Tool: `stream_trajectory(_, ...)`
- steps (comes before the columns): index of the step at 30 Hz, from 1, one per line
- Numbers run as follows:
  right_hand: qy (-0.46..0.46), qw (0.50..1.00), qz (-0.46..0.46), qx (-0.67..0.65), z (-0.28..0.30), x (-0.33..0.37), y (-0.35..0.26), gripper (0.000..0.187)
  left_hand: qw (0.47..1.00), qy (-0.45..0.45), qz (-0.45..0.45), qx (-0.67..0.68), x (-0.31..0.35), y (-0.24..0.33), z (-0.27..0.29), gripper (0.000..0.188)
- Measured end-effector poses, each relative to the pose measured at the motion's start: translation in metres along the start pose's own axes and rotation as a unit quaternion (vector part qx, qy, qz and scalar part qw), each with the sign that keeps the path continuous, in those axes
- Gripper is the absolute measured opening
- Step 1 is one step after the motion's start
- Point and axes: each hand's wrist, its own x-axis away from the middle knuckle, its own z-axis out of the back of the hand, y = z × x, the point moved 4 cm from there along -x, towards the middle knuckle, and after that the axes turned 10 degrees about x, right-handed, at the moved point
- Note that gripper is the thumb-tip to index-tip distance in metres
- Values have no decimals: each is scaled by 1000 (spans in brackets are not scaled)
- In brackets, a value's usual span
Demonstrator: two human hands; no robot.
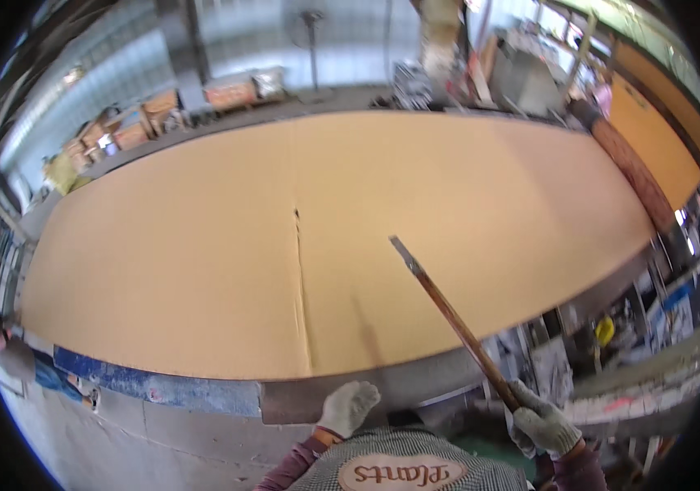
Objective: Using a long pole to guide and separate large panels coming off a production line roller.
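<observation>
One wooden stick (461, 329), tipped with metal, slants toward eleven o'clock over a big tan sheet (178, 245), with the gloved right hand (542, 421) wrapped around its lower end between four and five o'clock. At six o'clock the gloved left hand (348, 408) is loosely half-curled, nothing visible in it, near the sheet's edge. The sheet covers most of the tabletop (288, 401).
</observation>
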Motion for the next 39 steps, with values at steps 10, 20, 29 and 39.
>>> stream_trajectory(10, -26, 990, 120, 64, 36, -55, -51, 64, 933, -12, -360, -18, 38, 150, -52, 29)
stream_trajectory(20, -21, 975, 222, 16, 57, -98, -68, 57, 871, 23, -449, 199, 75, 174, -32, 37)
stream_trajectory(29, -42, 997, 32, 49, 13, -88, -80, 22, 966, 73, -172, 176, -48, 62, 37, 35)
stream_trajectory(39, -89, 996, 21, -25, -32, -71, -51, 33, 989, 31, -137, 45, -73, 76, 87, 33)
